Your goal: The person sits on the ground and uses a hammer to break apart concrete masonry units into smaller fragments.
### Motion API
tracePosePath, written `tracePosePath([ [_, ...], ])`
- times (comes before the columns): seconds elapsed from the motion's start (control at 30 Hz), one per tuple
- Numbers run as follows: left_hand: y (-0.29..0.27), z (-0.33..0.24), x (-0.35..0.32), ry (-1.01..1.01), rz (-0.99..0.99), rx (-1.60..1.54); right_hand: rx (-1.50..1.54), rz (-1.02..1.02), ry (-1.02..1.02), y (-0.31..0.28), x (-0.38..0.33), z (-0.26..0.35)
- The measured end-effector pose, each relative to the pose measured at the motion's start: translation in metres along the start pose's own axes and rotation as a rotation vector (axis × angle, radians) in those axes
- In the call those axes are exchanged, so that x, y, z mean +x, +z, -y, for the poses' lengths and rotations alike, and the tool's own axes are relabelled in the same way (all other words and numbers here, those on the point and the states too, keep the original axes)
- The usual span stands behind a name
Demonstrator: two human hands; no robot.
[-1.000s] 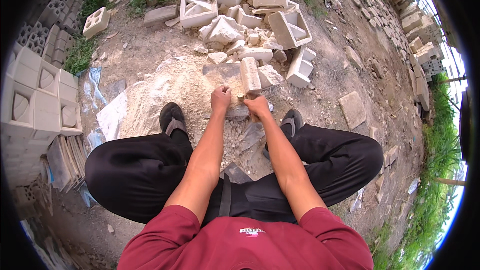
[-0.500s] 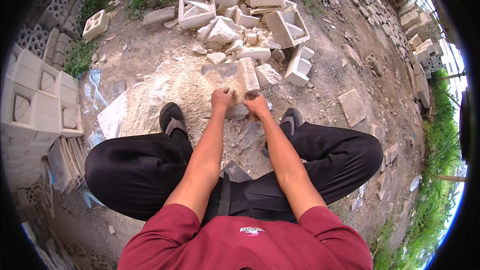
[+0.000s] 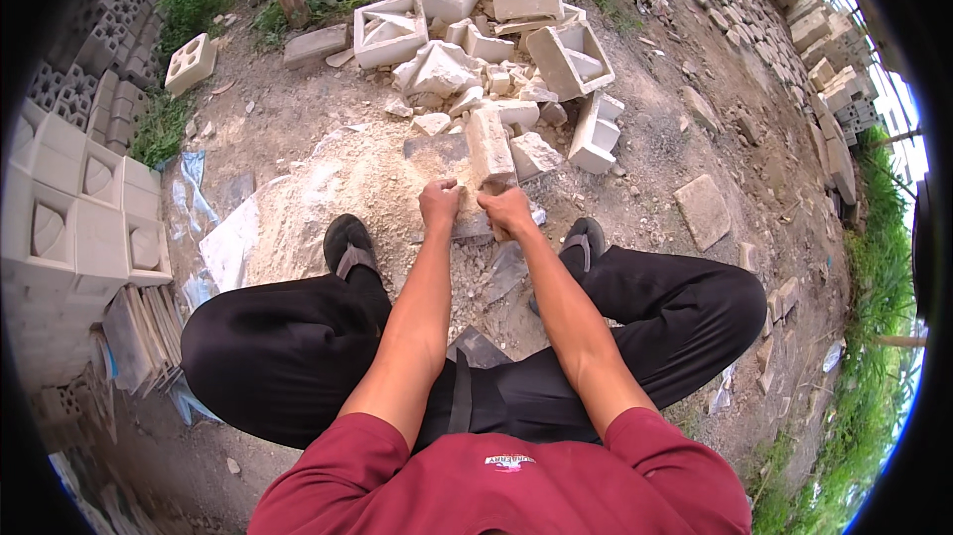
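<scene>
My right hand (image 3: 506,211) is closed at the near end of a long, dust-covered mallet (image 3: 488,146), its blocky head pointing away from me. A bit of what looks like its handle shows below the fist. To its left, my left hand (image 3: 440,203) is curled shut, with whatever is in its fingers hidden. Both hands are low over a flat grey slab (image 3: 422,147) strewn with pale crumbs. Left of the slab spreads a heap of cream-coloured powder and chips (image 3: 328,178). A broken pale chunk (image 3: 536,155) lies just right of the mallet.
Beyond the hands rises a pile of broken pale blocks (image 3: 437,68), including a hollow square block (image 3: 390,31). Stacked patterned blocks (image 3: 99,227) and leaning thin boards (image 3: 144,336) stand at left. A flat stone (image 3: 703,211) lies at right. My sandalled feet flank the work spot.
The mallet's head sits slightly lower and farther left, and my right hand has shifted a little left with it. My left hand stays nearly in place. The whole view has moved slightly.
</scene>
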State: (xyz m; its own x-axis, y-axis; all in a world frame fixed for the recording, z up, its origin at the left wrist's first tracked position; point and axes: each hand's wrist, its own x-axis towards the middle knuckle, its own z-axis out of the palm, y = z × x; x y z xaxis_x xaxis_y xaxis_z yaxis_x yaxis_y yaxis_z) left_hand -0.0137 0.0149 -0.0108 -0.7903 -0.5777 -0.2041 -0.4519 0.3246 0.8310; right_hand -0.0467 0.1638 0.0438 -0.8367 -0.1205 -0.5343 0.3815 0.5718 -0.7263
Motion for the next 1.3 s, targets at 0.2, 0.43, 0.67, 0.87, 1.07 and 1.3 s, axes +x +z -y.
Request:
tracePosePath([
  [0.2, 0.000, -0.007, 0.001, -0.165, 0.031, 0.032, 0.110, -0.059, -0.156, 0.012, -0.018, 0.012],
  [0.43, 0.005, -0.012, -0.001, -0.037, 0.009, 0.116, -0.099, -0.035, -0.120, 0.005, -0.002, 0.008],
  [0.67, -0.001, 0.008, -0.001, 0.071, -0.001, 0.033, -0.103, -0.205, -0.363, 0.009, -0.007, 0.000],
  [0.87, -0.005, 0.014, 0.005, 0.018, 0.039, 0.069, -0.172, 0.064, -0.112, 0.003, -0.005, -0.003],
  [1.07, 0.001, 0.017, 0.003, 0.191, 0.046, 0.022, -0.014, -0.118, -0.242, -0.003, -0.001, 0.011],
  [1.3, -0.009, 0.007, 0.001, 0.072, 0.150, 0.040, -0.336, -0.062, -0.149, 0.001, -0.005, -0.013],
])
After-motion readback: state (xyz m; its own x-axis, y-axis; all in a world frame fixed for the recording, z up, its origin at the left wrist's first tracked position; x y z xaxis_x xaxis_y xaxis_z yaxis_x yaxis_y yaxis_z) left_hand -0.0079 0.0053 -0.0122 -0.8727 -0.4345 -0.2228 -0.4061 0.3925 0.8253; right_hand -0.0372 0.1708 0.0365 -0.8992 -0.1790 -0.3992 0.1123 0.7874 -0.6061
